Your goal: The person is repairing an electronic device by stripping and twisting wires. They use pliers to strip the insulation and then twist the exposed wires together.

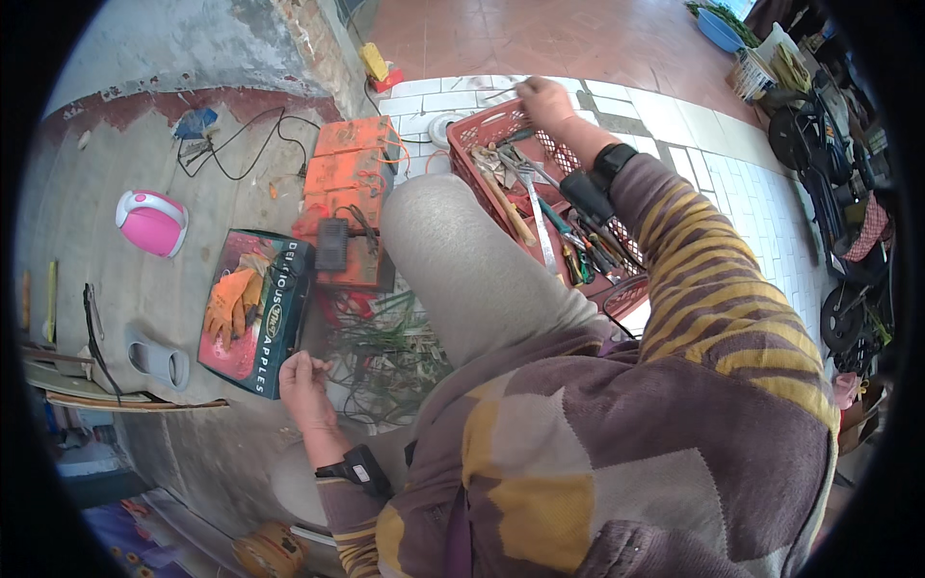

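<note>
My right hand [546, 104] is closed over the far end of a red plastic crate [493, 205]. A thin grey rod [500, 94] sticks out to the left of its fingertips; its kind is too small to make out. Inside the crate lie wrenches [537, 214], screwdrivers [572, 260] and other hand tools. My left hand [306, 387] hovers low beside the near corner of a cardboard fruit box [258, 361], its fingers pinched together. Whatever those fingers may hold is hidden. Orange work gloves [234, 297] rest on the box.
An orange case [349, 188] with a black adapter [332, 244] and cables stands left of my knee. Green stalks [390, 337] litter the floor beside my leg. A pink-and-white appliance [154, 223] and a grey slipper [157, 357] lie farther left. Scooters [833, 154] stand at right.
</note>
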Available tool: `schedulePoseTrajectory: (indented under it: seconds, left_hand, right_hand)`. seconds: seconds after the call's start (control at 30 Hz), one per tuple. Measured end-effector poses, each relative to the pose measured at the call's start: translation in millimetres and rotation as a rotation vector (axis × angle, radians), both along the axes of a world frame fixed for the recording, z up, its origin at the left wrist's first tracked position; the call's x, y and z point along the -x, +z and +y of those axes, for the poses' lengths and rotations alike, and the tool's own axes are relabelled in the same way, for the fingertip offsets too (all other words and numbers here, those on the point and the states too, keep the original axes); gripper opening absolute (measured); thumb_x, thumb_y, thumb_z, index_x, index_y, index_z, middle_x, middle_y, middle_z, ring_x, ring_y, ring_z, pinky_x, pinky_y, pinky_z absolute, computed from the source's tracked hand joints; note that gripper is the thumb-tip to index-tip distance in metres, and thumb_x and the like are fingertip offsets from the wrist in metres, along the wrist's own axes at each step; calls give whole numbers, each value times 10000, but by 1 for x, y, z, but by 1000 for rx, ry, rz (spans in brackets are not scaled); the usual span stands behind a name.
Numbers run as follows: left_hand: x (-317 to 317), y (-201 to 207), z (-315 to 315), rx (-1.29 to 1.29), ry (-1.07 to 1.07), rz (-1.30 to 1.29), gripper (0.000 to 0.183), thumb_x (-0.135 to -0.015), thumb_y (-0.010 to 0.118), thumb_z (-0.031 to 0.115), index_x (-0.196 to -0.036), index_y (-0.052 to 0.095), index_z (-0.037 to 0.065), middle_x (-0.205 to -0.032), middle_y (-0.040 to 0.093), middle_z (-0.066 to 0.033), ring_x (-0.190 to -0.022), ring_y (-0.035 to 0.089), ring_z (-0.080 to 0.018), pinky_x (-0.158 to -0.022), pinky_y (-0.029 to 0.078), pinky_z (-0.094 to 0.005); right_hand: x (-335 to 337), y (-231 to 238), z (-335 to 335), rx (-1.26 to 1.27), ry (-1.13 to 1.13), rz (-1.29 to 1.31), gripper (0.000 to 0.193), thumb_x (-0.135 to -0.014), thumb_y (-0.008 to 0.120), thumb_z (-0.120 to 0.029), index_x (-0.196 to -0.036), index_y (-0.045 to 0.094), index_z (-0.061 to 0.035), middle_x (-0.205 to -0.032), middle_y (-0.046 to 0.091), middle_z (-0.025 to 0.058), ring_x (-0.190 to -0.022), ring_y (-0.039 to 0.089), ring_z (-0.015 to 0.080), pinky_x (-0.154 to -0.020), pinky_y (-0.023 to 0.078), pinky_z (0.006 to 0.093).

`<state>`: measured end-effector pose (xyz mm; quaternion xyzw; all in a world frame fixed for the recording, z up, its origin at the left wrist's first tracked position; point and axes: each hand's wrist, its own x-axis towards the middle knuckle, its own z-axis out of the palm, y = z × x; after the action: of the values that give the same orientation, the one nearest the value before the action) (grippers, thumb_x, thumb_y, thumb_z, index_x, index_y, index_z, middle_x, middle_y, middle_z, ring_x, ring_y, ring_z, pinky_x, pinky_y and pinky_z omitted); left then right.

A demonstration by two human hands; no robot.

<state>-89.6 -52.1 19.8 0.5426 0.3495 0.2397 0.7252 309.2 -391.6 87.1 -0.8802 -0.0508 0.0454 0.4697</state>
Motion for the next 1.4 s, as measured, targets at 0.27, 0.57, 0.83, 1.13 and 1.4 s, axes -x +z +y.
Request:
schedulePoseTrajectory:
  seconds: [0.27,0.57,0.83,1.13,1.4]
  left_hand:
    - [-6,0,-4,7,8,4,87,-875,570,101,-917,547,29,-723,565,-45,-656,546,-145,-691,504,-328]
    - [-5,5,-5,45,-40,-21,111,-874,574,111,-940,549,25,-776,584,-60,-711,573,-161,-737,504,-347]
    - [-2,8,-1,160,-88,-200,229,-872,572,122,-1056,537,-10,-939,620,-134,-871,614,-249,-827,489,-378]
    - [12,21,13,377,-134,-533,263,-870,551,144,-1078,547,-18,-1037,610,-164,-986,577,-305,-920,448,-435]
    - [32,24,44,102,149,-429,380,-821,523,-25,-1188,438,-74,-1109,568,-180,-1001,565,-247,-916,452,-362]
  right_hand:
    - [-15,-62,-87,728,-143,131,393,-822,502,-273,-1074,597,13,-1108,575,249,-1065,546,367,-898,435,409]
    - [-32,-45,-114,682,-188,120,425,-794,539,-327,-998,624,36,-1054,598,237,-1029,560,360,-881,447,385]
    - [35,36,82,120,430,-88,335,-805,576,-304,-1013,626,-45,-852,656,146,-837,630,258,-795,481,345]
    - [258,-42,245,192,1439,33,308,-808,636,-263,-977,612,-7,-928,640,120,-880,618,218,-790,486,327]
    - [236,-44,244,-307,1130,529,179,-866,587,-199,-831,631,-29,-760,643,38,-649,594,97,-569,487,237]
